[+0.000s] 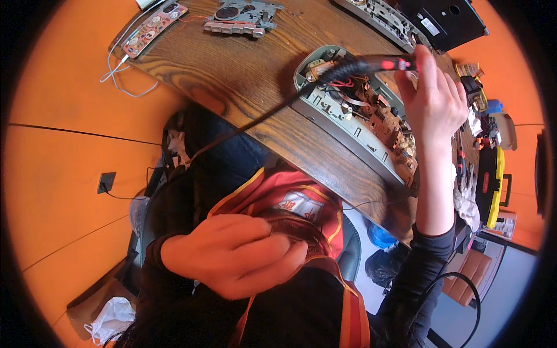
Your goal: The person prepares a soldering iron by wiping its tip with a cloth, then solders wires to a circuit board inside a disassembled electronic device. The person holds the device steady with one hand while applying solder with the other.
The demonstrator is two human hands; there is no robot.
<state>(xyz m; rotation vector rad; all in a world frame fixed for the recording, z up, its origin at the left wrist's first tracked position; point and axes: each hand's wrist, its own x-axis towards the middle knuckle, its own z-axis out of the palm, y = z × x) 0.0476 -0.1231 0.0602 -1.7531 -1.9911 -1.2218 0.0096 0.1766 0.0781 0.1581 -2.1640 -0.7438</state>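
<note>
My right hand (435,104) is raised over the right end of an opened device casing. Its fingers are closed round the black handle of a corded soldering iron (396,64) with red markings; its tip is hidden. The black cord runs down to the left, past the table edge. The grey-green casing (342,124) lies on the table with brown circuit boards (377,110), wires and small parts exposed. Close to my body, my left hand (235,255) has curled fingers round a dark, shiny curved object (299,228), partly covered by the fingers, over the red apron (333,223).
On the wooden table (232,75) lie a metal mechanism (241,17) and a phone in a patterned case (155,30) with a white cable. More opened device parts (377,20) and a black panel (444,23) sit far right. A yellow-and-black case (493,185) stands right.
</note>
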